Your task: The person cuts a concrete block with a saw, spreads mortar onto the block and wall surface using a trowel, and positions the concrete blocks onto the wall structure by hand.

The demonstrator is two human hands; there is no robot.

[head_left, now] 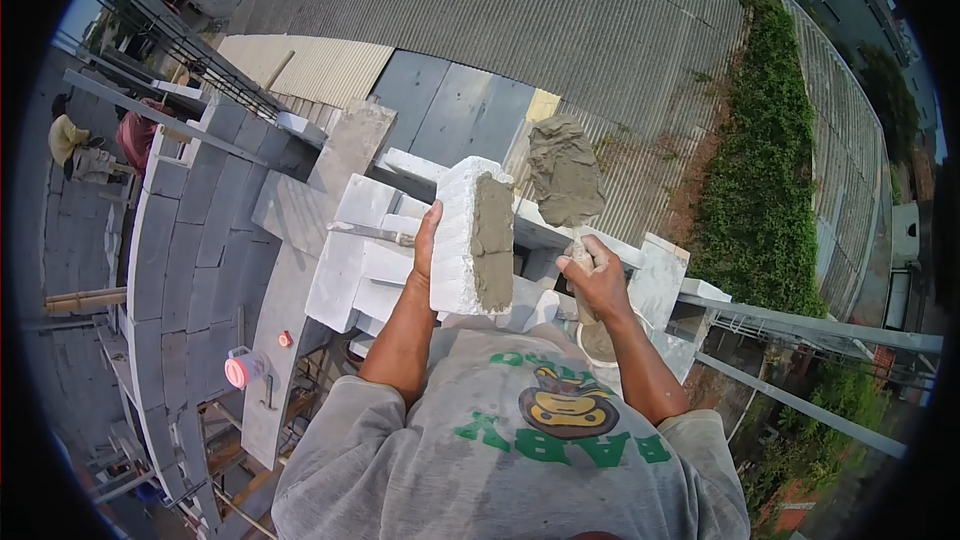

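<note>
Bright daylight, strong fisheye bending, blackened corners.

The white block point(452, 240) is a rectangular piece with chalky, rough-ridged sides, raised in the left hand point(427, 240), its length running away from the person. A coat of grey-brown mortar point(493, 245) covers much of its right-hand face, slightly uneven, with bare white showing at the far end and along the left margin. To the right, apart from the block, the trowel point(578, 234) points forward, its grip inside the right hand point(600, 277). A thick, lumpy mortar heap point(566, 172) hides nearly all of the blade; only the narrow, smeared neck shows beneath it.
</note>
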